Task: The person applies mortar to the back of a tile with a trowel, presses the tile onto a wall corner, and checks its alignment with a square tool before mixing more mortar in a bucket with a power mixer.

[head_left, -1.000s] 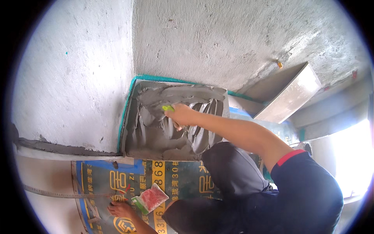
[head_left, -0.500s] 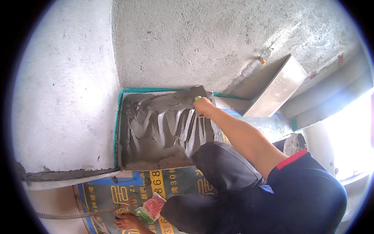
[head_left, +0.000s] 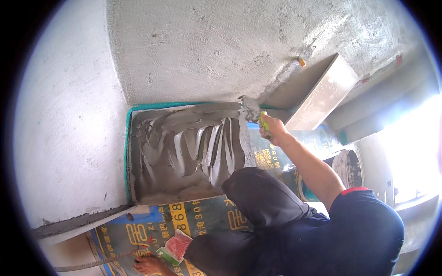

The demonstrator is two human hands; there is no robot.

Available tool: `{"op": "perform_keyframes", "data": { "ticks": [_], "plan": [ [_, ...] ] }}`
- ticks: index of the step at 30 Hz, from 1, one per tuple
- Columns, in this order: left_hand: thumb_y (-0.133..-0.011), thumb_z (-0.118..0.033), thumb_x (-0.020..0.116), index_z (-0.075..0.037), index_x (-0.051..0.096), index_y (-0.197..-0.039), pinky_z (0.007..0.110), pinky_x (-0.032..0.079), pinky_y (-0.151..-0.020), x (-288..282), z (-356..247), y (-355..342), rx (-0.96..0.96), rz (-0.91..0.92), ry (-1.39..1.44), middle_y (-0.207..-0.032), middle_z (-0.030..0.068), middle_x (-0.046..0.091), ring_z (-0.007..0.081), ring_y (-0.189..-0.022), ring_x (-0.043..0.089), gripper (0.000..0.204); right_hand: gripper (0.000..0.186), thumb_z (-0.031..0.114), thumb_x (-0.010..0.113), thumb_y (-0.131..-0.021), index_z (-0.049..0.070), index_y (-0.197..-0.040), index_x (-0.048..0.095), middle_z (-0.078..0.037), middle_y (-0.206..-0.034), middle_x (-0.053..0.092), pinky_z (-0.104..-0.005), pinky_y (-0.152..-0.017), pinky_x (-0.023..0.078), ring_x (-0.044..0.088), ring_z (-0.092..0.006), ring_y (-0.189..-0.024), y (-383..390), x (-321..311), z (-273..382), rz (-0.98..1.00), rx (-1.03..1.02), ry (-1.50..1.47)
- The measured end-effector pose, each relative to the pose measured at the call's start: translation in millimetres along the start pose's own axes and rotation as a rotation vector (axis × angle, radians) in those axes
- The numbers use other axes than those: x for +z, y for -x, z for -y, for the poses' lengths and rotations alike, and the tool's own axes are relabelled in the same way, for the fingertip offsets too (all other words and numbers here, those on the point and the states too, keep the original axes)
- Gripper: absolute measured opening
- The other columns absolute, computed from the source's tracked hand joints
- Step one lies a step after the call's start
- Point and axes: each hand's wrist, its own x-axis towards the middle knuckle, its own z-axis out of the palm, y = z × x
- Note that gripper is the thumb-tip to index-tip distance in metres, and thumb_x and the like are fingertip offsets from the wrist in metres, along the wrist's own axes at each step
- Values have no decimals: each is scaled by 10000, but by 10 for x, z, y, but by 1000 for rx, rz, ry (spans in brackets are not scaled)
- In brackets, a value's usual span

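My right hand [head_left: 275, 129] grips the green handle of a trowel [head_left: 251, 109], whose mortar-smeared blade is at the right back corner of a square slab [head_left: 184, 152]. Grey mortar coats the slab in thick, uneven ridges, and teal edging [head_left: 128, 161] borders its left and back sides. My left hand [head_left: 146, 264] rests with fingers apart on the printed floor covering [head_left: 209, 214], below a small packet [head_left: 175, 246] with red contents and green at one end. My dark-clothed knee is at the slab's front right corner.
Rough plaster walls [head_left: 73, 115] meet in a corner behind the slab. A long pale board [head_left: 322, 92] leans at the right, with a bucket [head_left: 345, 165] below it and a bright opening beyond. A long curved grey strip [head_left: 87, 264] lies at the lower left.
My right hand has moved from the middle of the mortar rightward to past the slab's right edge, taking the trowel along. My left hand has stayed low on the covering. The view has shifted slightly.
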Motion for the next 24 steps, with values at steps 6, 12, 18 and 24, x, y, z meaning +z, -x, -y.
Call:
{"op": "perform_keyframes", "data": {
  "ticks": [6, 12, 18, 24],
  "plan": [
    [-856, -205, 502, -17, 548, -873, 506, 409, -632, -316, -111, -76, 130, -218, 258, -885, 181, 528, 386, -809, 520, 194, 222, 292, 543, -900, 72, -895, 512, -43, -714, 499, -270, -441, 420, 482, -148, -519, -234, -244, -535, 81, 194, -345],
    [-869, -198, 481, -22, 548, -837, 504, 406, -623, -320, -176, -51, 63, -222, 201, -870, 177, 529, 385, -804, 517, 192, 291, 334, 534, -902, 47, -950, 521, -67, -705, 517, -321, -455, 438, 524, -178, -538, -220, -554, -926, -87, 92, -5],
    [-874, -203, 491, -7, 568, -907, 479, 420, -616, -313, -79, -16, 44, -104, 163, -822, 163, 527, 336, -769, 531, 213, 349, 364, 522, -905, 27, -989, 553, -60, -724, 549, -304, -442, 434, 536, -142, -530, 88, -815, -915, -77, -178, 293],
    [-913, -265, 474, -101, 514, -969, 433, 435, -728, 314, 32, 51, 51, -73, -4, -948, 122, 511, 307, -913, 539, 178, 302, 343, 500, -912, 54, -998, 513, -69, -749, 527, -292, -415, 405, 526, -156, -543, -155, -397, -183, 33, 10, 90]
  ]
}}
